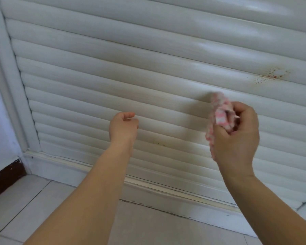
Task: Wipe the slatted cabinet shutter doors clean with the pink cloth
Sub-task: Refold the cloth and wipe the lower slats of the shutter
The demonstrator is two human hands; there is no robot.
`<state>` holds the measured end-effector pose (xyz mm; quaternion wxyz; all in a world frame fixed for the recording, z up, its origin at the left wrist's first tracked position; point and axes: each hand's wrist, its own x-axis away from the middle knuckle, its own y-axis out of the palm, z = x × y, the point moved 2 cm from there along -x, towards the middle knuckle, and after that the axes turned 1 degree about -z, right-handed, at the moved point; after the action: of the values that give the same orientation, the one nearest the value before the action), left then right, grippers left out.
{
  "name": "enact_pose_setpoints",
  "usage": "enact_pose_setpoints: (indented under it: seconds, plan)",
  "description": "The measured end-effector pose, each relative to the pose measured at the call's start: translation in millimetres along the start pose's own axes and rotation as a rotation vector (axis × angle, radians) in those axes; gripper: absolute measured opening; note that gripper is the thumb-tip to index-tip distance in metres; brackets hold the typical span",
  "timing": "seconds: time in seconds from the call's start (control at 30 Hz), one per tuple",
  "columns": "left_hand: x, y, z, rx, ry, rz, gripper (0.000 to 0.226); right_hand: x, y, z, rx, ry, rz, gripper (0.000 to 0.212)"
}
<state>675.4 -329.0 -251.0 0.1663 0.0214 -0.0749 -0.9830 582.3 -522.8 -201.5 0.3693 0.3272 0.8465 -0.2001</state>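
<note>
Two bare forearms reach over the pale tiled floor [148, 225]. Right hand [237, 133] grips a bunched pink cloth [219, 112], pink-and-white checked, its top touching the white slatted shutter door [113, 71]. Left hand [124, 126] is curled into a loose fist, holding nothing, close before the slats. Reddish-brown specks [270, 76] stain a slat above the cloth; fainter marks [158, 143] sit lower.

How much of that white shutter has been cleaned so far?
Hard to call any part finished. In hand: the right hand grips the bunched pink-and-white cloth at the white slatted shutter door. Left: reddish-brown speckled stains up right and small dark specks low down. The left hand holds nothing.
</note>
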Motion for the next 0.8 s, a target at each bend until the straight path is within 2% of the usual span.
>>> enact_pose_setpoints:
  seconds: [0.03,0.1,0.17,0.23,0.33,0.47,0.53,0.6,0.7,0.8]
  plan:
    - [-4,-3,-3,-0.035,0.028,0.027,0.026,1,7,-1,0.146,-0.184,-0.024,0.032]
    - [-6,-6,-4,-0.102,0.070,0.040,0.036,4,26,11,0.379,-0.389,-0.136,0.042]
    - [-7,-9,-7,-0.172,0.083,0.039,0.048,9,46,29,0.482,-0.443,-0.268,0.049]
    - [-5,-10,-8,-0.261,0.116,0.050,0.059,14,59,46,0.619,-0.511,-0.347,0.048]
    - [-1,-9,-9,-0.375,0.178,0.043,0.068,20,67,66,0.811,-0.617,-0.411,0.053]
    - [-2,-13,-19,-0.663,0.207,-0.038,0.079,31,68,84,1.044,-0.830,-0.414,0.058]
    - [-6,-15,-23,-0.709,0.215,-0.061,0.085,38,73,93,1.064,-0.865,-0.455,0.060]
    - [-8,-15,-25,-0.708,0.225,-0.067,0.087,43,84,96,1.047,-0.926,-0.463,0.052]
    - [-8,-15,-28,-0.681,0.262,-0.058,0.085,47,115,90,1.013,-1.058,-0.467,0.049]
    - [-9,-12,-31,-0.629,0.272,-0.026,0.079,46,144,80,0.955,-1.103,-0.494,0.053]
